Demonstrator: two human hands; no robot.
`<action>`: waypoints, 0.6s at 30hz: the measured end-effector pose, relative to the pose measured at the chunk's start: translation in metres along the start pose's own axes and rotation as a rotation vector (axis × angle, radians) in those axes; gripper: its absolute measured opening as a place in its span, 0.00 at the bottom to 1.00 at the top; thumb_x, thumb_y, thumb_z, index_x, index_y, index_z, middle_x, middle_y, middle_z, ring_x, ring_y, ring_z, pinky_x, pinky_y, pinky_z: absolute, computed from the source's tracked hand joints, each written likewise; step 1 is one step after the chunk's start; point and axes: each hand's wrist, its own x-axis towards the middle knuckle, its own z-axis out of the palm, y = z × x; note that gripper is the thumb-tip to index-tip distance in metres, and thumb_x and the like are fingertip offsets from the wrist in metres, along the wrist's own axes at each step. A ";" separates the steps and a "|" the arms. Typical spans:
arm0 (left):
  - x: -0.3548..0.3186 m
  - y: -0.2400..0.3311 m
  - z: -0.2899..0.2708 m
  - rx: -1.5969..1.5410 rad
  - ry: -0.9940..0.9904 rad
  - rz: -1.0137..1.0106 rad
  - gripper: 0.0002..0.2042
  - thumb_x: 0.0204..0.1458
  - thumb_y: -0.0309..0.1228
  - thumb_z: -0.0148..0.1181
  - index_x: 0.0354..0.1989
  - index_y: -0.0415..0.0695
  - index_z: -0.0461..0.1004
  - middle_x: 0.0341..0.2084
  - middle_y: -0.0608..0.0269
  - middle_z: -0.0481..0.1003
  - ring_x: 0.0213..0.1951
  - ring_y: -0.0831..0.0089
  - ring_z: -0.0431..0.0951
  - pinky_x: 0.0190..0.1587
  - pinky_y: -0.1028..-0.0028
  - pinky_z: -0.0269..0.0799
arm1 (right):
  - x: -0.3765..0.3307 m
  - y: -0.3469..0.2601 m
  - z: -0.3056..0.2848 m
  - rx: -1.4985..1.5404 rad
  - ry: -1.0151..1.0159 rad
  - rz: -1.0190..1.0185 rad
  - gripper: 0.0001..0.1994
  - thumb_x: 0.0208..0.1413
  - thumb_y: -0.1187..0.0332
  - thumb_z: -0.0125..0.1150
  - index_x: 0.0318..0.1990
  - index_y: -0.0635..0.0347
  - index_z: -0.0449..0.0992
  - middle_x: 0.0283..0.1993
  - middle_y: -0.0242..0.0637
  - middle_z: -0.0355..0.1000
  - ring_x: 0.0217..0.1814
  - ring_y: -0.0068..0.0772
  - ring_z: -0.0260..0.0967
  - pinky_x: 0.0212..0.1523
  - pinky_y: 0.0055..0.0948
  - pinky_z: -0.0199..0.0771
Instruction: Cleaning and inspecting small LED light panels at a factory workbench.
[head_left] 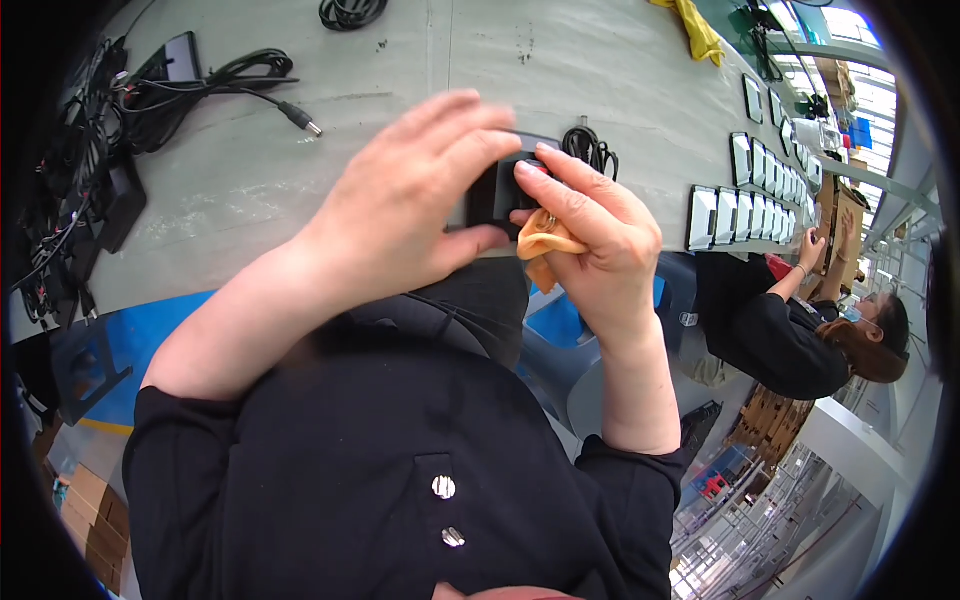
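Between my hands at the table's near edge is a black box-shaped device [487, 200], probably a power adapter, partly covered by my fingers. My left hand [420, 185] hovers at its left side, fingers stretched out and thumb apart, the fingertips slightly blurred. Whether the left thumb touches the black device, I cannot tell. My right hand [600, 220] pinches a crumpled orange cloth [545, 240], its fingertips resting at the device's right side. A coiled black cable [592, 150] lies just beyond the right fingers.
Tangled black cables and adapters [120, 190] cover the table's left end. Another coil [352, 10] lies at the far edge, near a yellow cloth [695, 30]. Rows of white-and-black devices [740, 215] stand at right. Beyond them a co-worker [790, 330] handles a cardboard box [845, 225].
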 end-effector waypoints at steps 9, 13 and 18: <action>-0.017 0.019 -0.015 0.292 -0.038 -0.006 0.30 0.37 0.39 0.70 0.53 0.46 0.69 0.49 0.59 0.70 0.57 0.55 0.63 0.63 0.52 0.52 | -0.011 -0.023 -0.019 -0.029 0.004 0.119 0.31 0.39 0.74 0.68 0.57 0.58 0.70 0.59 0.46 0.66 0.57 0.46 0.68 0.51 0.37 0.73; -0.056 0.015 -0.055 0.440 0.057 -0.108 0.29 0.38 0.40 0.70 0.52 0.47 0.69 0.48 0.59 0.68 0.61 0.54 0.59 0.66 0.51 0.45 | -0.022 -0.035 -0.028 -0.179 -0.188 0.210 0.25 0.46 0.65 0.68 0.54 0.53 0.73 0.48 0.40 0.70 0.39 0.41 0.75 0.39 0.35 0.75; -0.100 0.000 -0.097 0.649 0.182 -0.205 0.30 0.37 0.39 0.70 0.51 0.42 0.68 0.55 0.55 0.62 0.63 0.54 0.54 0.64 0.53 0.48 | 0.018 -0.068 0.024 -0.087 -0.243 0.055 0.16 0.49 0.66 0.63 0.47 0.51 0.76 0.44 0.37 0.72 0.37 0.43 0.74 0.38 0.36 0.75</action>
